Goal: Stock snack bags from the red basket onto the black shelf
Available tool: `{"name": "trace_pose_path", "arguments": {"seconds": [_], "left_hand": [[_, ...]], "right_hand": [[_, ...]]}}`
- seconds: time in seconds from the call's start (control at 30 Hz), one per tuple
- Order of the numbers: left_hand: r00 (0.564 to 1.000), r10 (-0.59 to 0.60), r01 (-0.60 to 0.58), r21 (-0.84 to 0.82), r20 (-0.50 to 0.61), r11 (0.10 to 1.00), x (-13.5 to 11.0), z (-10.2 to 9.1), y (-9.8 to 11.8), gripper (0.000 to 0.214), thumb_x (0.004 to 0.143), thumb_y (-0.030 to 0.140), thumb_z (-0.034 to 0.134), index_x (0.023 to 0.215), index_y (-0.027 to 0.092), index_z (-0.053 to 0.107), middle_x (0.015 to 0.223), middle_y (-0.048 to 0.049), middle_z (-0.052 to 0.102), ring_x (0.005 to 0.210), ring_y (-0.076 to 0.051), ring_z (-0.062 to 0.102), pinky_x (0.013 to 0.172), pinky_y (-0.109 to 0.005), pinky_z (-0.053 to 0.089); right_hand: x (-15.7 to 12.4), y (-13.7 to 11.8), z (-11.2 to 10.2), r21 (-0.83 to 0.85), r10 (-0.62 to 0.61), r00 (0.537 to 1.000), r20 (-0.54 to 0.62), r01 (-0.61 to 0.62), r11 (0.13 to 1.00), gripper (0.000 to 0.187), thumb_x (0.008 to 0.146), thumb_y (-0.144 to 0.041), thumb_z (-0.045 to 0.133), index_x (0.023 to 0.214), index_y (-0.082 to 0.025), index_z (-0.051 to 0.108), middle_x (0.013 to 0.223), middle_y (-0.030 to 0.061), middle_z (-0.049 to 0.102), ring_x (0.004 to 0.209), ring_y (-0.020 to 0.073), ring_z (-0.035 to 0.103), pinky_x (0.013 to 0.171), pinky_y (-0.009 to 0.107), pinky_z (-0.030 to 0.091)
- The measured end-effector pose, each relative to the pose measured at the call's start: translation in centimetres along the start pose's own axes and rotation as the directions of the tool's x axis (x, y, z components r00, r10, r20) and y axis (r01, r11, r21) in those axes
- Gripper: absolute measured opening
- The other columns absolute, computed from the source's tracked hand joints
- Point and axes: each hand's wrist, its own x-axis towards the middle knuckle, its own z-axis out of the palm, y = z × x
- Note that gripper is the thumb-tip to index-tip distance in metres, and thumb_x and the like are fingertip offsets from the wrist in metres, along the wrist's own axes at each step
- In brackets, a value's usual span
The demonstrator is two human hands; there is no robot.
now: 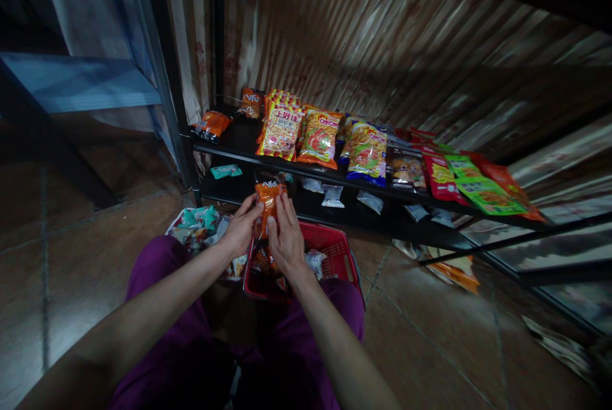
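Both hands hold one small orange snack packet [267, 199] upright above a red plastic basket [340, 256]. My left hand [240, 228] grips the packet's left edge with fingers curled. On its right side, my right hand [285, 236] presses with the fingers together along the edge. The basket sits on the floor between my knees and holds a few more packets. Just beyond the packet is a low black shelf [248, 156] with a row of snack bags, among them a yellow noodle-snack bag [280, 131] and an orange one [319, 138].
An orange packet [211, 124] lies at the shelf's left end. A lower black shelf [382, 219] carries small pale sachets. A heap of wrapped snacks [197, 224] lies on the tiled floor left of the basket. Blue metal racking [81, 81] stands at left.
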Motion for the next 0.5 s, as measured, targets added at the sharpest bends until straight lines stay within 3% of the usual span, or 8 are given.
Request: {"name": "trace_pose_path", "arguments": {"seconds": [0.2,0.3,0.4,0.5], "left_hand": [[0.994,-0.066,0.067,0.006,-0.092,0.998,-0.11,-0.11,0.26,0.036,0.077,0.026,0.062,0.112,0.022,0.062,0.108,-0.0046,0.068,0.091,-0.017,0.065,0.075,-0.026,0.052],[0.995,-0.051,0.051,0.001,-0.084,0.999,-0.10,-0.32,0.15,0.035,0.077,0.027,0.062,0.111,0.022,0.064,0.111,-0.0054,0.067,0.094,-0.018,0.064,0.078,-0.027,0.051],[0.998,-0.033,0.035,0.022,-0.059,0.999,-0.14,-0.46,-0.01,0.035,0.078,0.031,0.062,0.112,0.022,0.065,0.117,-0.0063,0.065,0.103,-0.021,0.061,0.087,-0.030,0.049],[0.999,0.032,-0.029,0.082,-0.035,0.996,-0.29,-0.39,0.00,0.032,0.077,0.035,0.062,0.107,0.024,0.067,0.125,-0.0046,0.060,0.115,-0.021,0.054,0.097,-0.032,0.042]], "right_hand": [[-0.13,0.05,0.47,0.003,0.090,0.994,0.067,-0.090,0.996,0.074,0.087,-0.050,0.044,0.144,-0.009,0.021,0.152,0.0158,0.017,0.141,0.0263,0.011,0.114,0.049,0.019],[-0.04,0.19,0.57,0.026,0.149,0.986,0.071,-0.152,0.988,0.088,0.078,-0.054,0.055,0.143,-0.005,0.021,0.150,0.0208,0.019,0.140,0.0300,0.015,0.112,0.051,0.020],[0.09,0.20,0.52,0.095,0.193,0.979,0.062,-0.199,0.975,0.092,0.070,-0.048,0.067,0.142,-0.010,0.025,0.147,0.0199,0.029,0.137,0.0319,0.025,0.110,0.050,0.025],[0.21,-0.17,0.35,0.198,0.245,0.966,0.084,-0.257,0.946,0.083,0.067,-0.039,0.071,0.138,-0.020,0.033,0.135,0.0128,0.049,0.124,0.0297,0.045,0.103,0.047,0.037]]}}
